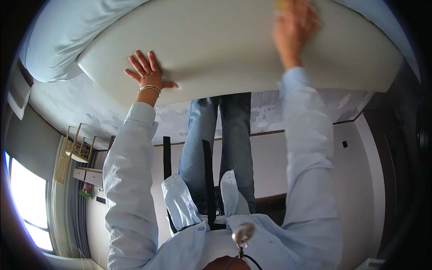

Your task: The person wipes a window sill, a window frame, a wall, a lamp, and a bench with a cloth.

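My left hand (147, 72) lies flat, fingers spread, on a smooth beige padded surface (216, 50) that looks like the side or end of a bed; a beaded bracelet circles its wrist. Toward the top right, my right hand (297, 23) is blurred over the same surface, and a yellowish thing (280, 6) shows at its fingers, cut off by the picture's edge. Whether that hand grips it is unclear. Pale blue bedding (67, 47) bulges beyond the padding at the left.
Mottled grey flooring (266, 108) shows below the padding. At the left are a gold-framed chair (77, 155), a drawer unit (89, 176), curtains (62, 202) and a bright window (28, 195). A dark door or panel (391, 168) stands at the right.
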`<action>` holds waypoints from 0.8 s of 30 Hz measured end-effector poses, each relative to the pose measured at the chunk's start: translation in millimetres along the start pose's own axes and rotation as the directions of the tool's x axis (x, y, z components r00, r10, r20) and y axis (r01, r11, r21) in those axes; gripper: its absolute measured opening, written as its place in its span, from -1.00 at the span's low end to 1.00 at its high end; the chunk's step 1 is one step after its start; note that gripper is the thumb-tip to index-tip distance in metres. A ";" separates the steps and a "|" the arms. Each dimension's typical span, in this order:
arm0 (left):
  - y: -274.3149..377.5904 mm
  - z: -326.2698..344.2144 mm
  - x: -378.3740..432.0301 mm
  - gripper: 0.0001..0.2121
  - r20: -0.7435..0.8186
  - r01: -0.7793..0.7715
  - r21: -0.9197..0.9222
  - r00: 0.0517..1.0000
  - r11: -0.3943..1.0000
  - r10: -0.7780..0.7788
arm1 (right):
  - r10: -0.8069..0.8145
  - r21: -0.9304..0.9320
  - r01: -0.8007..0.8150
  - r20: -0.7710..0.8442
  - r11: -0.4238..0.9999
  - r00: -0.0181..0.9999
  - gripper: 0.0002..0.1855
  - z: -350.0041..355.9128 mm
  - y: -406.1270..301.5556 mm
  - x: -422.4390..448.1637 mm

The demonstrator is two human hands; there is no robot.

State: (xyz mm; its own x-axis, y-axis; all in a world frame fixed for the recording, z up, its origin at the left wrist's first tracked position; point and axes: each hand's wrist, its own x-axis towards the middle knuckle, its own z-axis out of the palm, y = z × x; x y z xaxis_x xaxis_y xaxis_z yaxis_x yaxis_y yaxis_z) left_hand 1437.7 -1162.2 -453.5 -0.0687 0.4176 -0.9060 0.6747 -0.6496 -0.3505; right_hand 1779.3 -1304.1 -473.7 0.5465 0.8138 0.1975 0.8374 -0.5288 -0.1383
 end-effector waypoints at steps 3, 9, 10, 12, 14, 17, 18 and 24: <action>2.4 -0.3 4.9 0.57 0.002 -0.009 0.011 1.000 1.000 0.009 | 0.578 0.122 -0.568 -0.077 0.814 0.812 -0.43 1.0 64.0 -42.9; -2.0 7.4 8.1 0.53 0.038 0.027 0.050 0.999 0.998 -0.029 | 0.434 -0.132 -0.428 0.491 0.894 0.755 -0.24 -8.9 -162.9 -142.0; 0.2 8.5 8.4 0.56 -0.038 -0.015 0.009 0.999 1.000 0.015 | 0.170 0.118 -0.231 0.385 0.966 0.907 -0.21 -6.4 -187.5 -169.7; -6.9 20.5 12.2 0.62 -0.131 -0.063 -0.055 0.990 0.996 0.055 | 0.019 0.242 -0.125 0.399 0.962 0.917 -0.25 -13.2 -208.4 -188.0; -7.0 20.5 13.4 0.61 -0.138 -0.050 -0.051 0.990 0.997 0.043 | -0.158 0.331 0.018 0.402 0.944 0.902 -0.28 -7.3 -169.2 -187.0; -11.3 32.0 10.4 0.62 -0.147 -0.029 -0.055 0.989 0.998 0.021 | -0.097 0.258 0.007 0.337 0.966 0.936 -0.42 -26.2 -64.8 -163.1; -16.4 41.5 14.2 0.62 -0.352 -0.160 -0.104 0.929 0.982 0.114 | 0.024 0.151 -0.063 0.249 0.986 0.968 -0.44 -23.6 -16.1 -170.2; -36.4 62.6 28.7 0.57 -0.769 -0.484 -0.125 0.599 0.866 0.224 | 0.854 0.176 -0.838 -0.033 0.517 0.520 -0.45 -19.2 11.8 -178.5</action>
State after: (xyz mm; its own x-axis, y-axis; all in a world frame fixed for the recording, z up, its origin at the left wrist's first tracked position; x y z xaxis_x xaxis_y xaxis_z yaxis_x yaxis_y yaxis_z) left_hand 1365.1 -1166.3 -481.6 0.6748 0.5935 -0.4386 0.7096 -0.6850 0.1650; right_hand 1691.7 -1460.2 -491.9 0.9992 -0.0367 0.0170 -0.0266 -0.9127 -0.4077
